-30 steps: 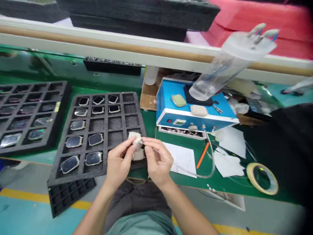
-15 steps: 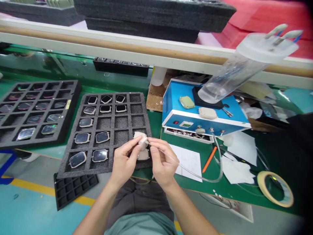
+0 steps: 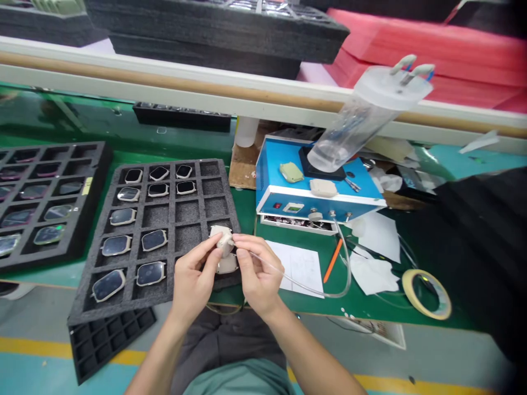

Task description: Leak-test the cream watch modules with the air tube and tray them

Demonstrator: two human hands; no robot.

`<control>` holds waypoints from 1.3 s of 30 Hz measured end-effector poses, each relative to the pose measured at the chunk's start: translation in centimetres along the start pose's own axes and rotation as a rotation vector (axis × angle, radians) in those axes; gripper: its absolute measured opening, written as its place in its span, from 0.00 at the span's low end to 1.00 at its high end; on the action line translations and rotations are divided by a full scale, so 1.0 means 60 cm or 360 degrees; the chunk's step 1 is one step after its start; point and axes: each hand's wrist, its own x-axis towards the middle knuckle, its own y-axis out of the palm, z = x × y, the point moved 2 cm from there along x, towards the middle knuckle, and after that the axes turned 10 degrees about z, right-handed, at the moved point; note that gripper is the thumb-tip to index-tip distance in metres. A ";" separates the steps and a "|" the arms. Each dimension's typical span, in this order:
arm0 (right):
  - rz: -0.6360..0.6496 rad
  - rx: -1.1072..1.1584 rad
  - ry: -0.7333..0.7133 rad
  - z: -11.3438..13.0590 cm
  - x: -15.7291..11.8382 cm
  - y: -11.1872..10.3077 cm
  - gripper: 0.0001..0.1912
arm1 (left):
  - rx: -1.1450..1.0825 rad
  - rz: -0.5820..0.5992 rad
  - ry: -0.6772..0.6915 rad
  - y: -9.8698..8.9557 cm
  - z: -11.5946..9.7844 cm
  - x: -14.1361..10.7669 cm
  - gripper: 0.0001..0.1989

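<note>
A small beige watch case is pinched between the fingers of my left hand, over the lower right of the grey foam tray. My right hand holds the end of a clear thin tube against the case. The tube curves back to the blue box-shaped device. Just below the held case, another beige case lies in the tray. Several dark-screened watches sit in the left compartments.
A second foam tray is at the left. On the device stand a clear cylinder, a green case and a beige case. Paper, an orange tool and a tape roll lie right.
The whole view has shifted, so the bench things appear further left. My hands stay together over the tray, with the case and tube end still between them.
</note>
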 end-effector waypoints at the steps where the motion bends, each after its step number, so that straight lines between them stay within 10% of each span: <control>1: 0.0000 0.0010 0.0002 0.000 0.000 0.000 0.12 | 0.0008 -0.0003 0.0007 0.000 0.000 0.000 0.15; 39: -0.0005 -0.0079 0.0007 0.003 0.004 -0.001 0.09 | 0.0036 0.0020 0.0000 0.001 0.000 0.000 0.16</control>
